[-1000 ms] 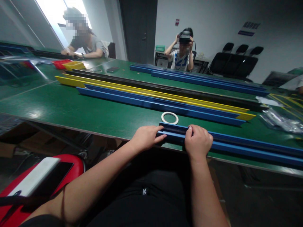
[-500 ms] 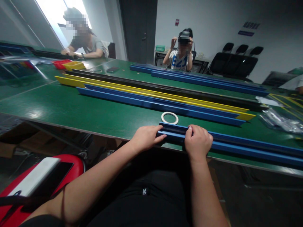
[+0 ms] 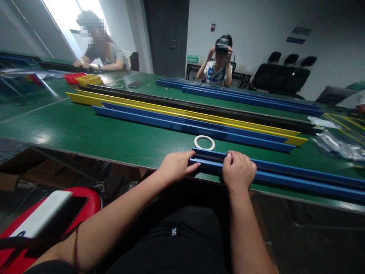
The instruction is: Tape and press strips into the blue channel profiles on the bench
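A long blue channel-shaped profile (image 3: 285, 178) lies along the near edge of the green table, running off to the right. Its left end is gripped by my left hand (image 3: 177, 166), thumb and fingers on either side. My right hand (image 3: 239, 171) is closed over the same profile a short way to the right, fingers curled on its far wall. Just behind the profile's left end lies a white roll of tape (image 3: 204, 142), flat on the table and touched by neither hand.
Beyond lie another blue profile (image 3: 188, 125), yellow profiles (image 3: 194, 114) and black profiles (image 3: 159, 98). Red (image 3: 74, 78) and yellow bins (image 3: 89, 80) stand at the far left, clear plastic bags (image 3: 339, 146) at right. A red stool (image 3: 88, 194) is at lower left. Co-workers sit across the table.
Both my hands and the blue profile stay in place. The person across the table has moved their hands slightly at the headset.
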A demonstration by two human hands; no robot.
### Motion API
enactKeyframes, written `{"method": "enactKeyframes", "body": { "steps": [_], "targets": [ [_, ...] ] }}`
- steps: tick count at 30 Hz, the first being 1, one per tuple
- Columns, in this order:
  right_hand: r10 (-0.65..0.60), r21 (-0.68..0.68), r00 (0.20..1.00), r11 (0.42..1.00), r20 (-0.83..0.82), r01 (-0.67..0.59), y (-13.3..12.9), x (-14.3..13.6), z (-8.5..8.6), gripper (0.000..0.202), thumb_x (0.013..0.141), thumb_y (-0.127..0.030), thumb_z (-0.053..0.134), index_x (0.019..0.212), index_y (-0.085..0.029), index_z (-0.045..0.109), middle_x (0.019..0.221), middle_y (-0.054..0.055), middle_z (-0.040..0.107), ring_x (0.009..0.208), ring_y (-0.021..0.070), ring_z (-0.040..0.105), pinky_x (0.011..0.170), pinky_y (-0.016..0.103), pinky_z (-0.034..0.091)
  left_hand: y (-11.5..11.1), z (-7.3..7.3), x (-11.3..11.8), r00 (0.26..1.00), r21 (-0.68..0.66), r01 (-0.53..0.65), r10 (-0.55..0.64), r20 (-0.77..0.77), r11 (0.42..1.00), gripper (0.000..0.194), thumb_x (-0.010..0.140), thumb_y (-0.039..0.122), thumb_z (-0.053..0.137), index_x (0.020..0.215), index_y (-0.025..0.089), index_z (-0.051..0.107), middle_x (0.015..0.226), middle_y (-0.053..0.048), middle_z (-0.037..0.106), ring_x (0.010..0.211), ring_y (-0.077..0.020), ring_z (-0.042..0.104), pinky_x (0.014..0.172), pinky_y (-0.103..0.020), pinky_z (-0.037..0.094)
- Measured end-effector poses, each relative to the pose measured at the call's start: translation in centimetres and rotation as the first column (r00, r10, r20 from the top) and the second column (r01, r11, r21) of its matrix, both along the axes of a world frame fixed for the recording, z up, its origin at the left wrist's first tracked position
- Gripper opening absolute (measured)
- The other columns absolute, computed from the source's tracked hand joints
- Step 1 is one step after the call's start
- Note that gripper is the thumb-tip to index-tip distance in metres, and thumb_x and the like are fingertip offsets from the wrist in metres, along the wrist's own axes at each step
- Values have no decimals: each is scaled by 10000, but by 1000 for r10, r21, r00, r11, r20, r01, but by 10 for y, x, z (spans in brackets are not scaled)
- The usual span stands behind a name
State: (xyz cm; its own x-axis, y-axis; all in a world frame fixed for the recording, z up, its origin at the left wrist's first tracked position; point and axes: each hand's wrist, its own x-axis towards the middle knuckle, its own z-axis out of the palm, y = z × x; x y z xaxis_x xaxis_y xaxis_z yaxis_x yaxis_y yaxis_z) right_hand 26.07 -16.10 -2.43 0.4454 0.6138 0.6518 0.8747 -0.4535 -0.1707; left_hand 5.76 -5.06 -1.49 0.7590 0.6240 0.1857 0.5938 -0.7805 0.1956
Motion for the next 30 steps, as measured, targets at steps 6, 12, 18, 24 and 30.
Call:
{"method": "enactKeyframes", "body": {
  "steps": [6,12,18,24,30],
  "targets": [
    [6,1,1000,1000,-8,-6,0,0,0,267,959,-310,425,953,-211,673,975,51,712,950,214,569,824,351,277,-1,2,0,1000,0,-11,11,-8,1000,495,952,599,386,1260,242,538,1066,-62,728,923,-236,695,746,-313,499],
    [10,13,1000,1000,-10,-10,0,-1,0,287,957,-309,409,953,-203,676,979,68,713,941,222,562,826,352,268,1,-1,-1,1000,-1,21,-21,14,1000,529,960,595,372,1346,262,513,1174,-67,710,1022,-237,681,825,-322,503],
    [5,-3,1000,1000,-14,-5,0,-1,1,283,958,-312,413,948,-203,674,973,65,713,943,221,564,820,352,273,1,-2,0,1000,-1,10,-10,9,1000,526,955,605,374,1324,264,532,1143,-71,719,986,-239,690,811,-324,505],
    [7,1,1000,1000,-13,-7,0,-1,1,281,958,-318,418,946,-203,674,973,62,714,937,218,562,822,349,268,0,-1,-1,1000,16,17,-17,9,1000,529,959,604,363,1320,254,529,1119,-70,724,963,-245,694,787,-331,505],
    [11,4,1000,1000,-13,-11,-1,-1,1,271,956,-315,423,951,-207,671,976,54,715,942,219,564,824,346,267,3,-4,-1,999,1,34,-34,16,999,551,962,609,346,1344,260,537,1204,-70,702,1039,-248,678,850,-344,504]
  ]
}}
